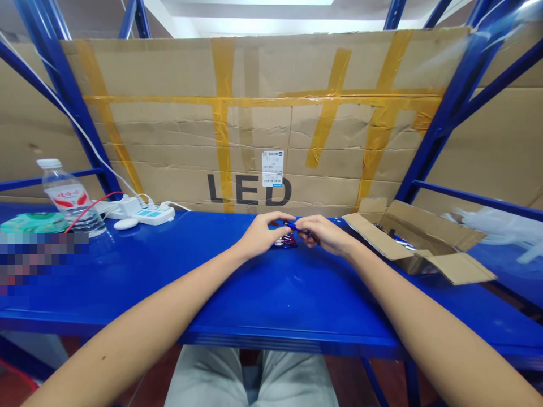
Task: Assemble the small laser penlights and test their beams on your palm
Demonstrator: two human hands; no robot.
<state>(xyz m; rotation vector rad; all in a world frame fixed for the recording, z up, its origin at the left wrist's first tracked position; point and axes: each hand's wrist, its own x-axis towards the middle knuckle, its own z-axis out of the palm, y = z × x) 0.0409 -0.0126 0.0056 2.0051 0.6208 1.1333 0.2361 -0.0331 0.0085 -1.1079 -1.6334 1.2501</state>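
Over the middle of the blue table (254, 294) my two hands meet at a slim blue pen (291, 225). My right hand (324, 233) grips its right part, fingers curled round it, and a darker end shows below them. My left hand (265, 233) is bent in a C shape, with the pen's left end between thumb and forefinger; its other fingers are hidden. Several shiny dark-red and silver pens (287, 241) lie on the table just below the left thumb, partly covered by that hand.
An opened cardboard box (418, 243) with pen-like items inside stands at the right. Clear plastic bags (500, 226) lie beyond it. At the left are a water bottle (70, 198), a green packet (34, 222) and a white power strip (155, 214). A large taped carton (178, 141) stands behind.
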